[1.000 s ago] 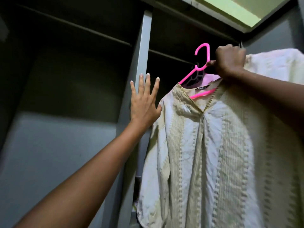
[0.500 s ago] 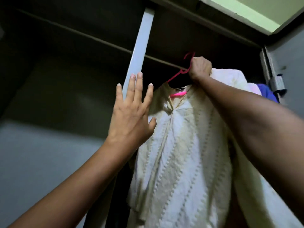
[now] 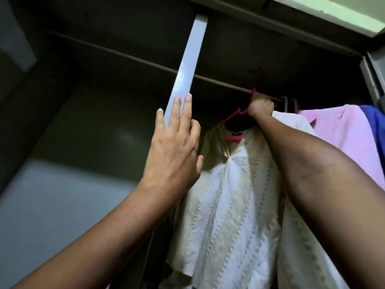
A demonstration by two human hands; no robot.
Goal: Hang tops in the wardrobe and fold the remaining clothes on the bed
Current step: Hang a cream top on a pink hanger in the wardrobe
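Now | right hand (image 3: 260, 107) grasping pink hanger (image 3: 235, 114) at rail | cream top (image 3: 227, 201) hangs lengthwise down | left hand (image 3: 175, 151) flat, released

A pale green ceiling strip (image 3: 325, 9) is showing at the top right, above the dark opening. A grey metal hinge fitting (image 3: 373, 78) is sitting at the right edge.

My right hand (image 3: 260, 107) grips the hanger (image 3: 236, 113) just under the rail (image 3: 218, 81). The top (image 3: 231, 195) hangs below my grip. My left hand (image 3: 175, 151) rests flat on the divider (image 3: 187, 65), left of it. Other garments (image 3: 341, 130) hang to its right.
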